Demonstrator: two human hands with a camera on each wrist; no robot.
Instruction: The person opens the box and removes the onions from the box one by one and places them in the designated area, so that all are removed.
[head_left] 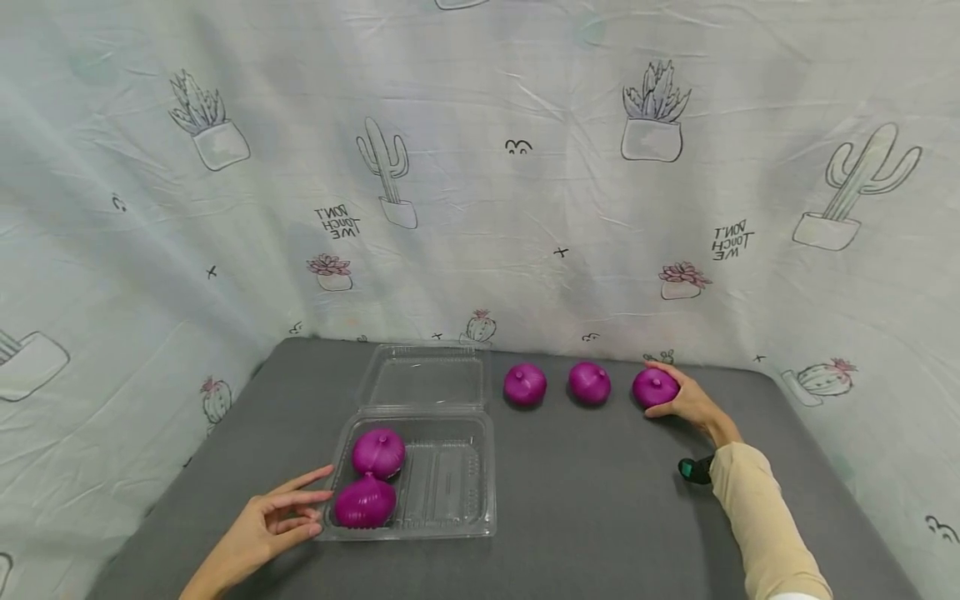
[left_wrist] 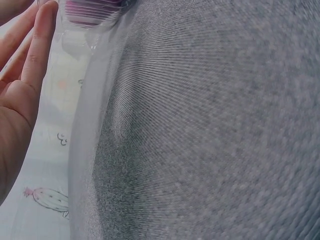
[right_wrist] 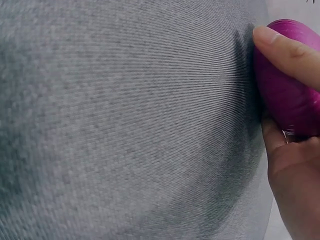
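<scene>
At the right, the right hand (head_left: pixel 693 406) has its thumb and fingers curled round a purple onion (head_left: pixel 655 388); the right wrist view shows the thumb across this onion (right_wrist: pixel 287 95), low against the cloth. The left hand (head_left: pixel 262 529) touches the left wall of a clear hinged container (head_left: pixel 480 527) with its fingertips, fingers nearly straight. In the left wrist view, the left hand (left_wrist: pixel 22 85) is beside the clear plastic. Inside the container's left side lie two purple onions, one (head_left: pixel 378 454) behind the other (head_left: pixel 365 502). The lid (head_left: pixel 431 379) lies folded back.
Two more purple onions (head_left: pixel 525 385) (head_left: pixel 589 383) stand in a row between the lid and the right hand. A grey cloth (head_left: pixel 585 500) covers the table. White curtains (head_left: pixel 480 192) printed with cacti hang behind and at both sides.
</scene>
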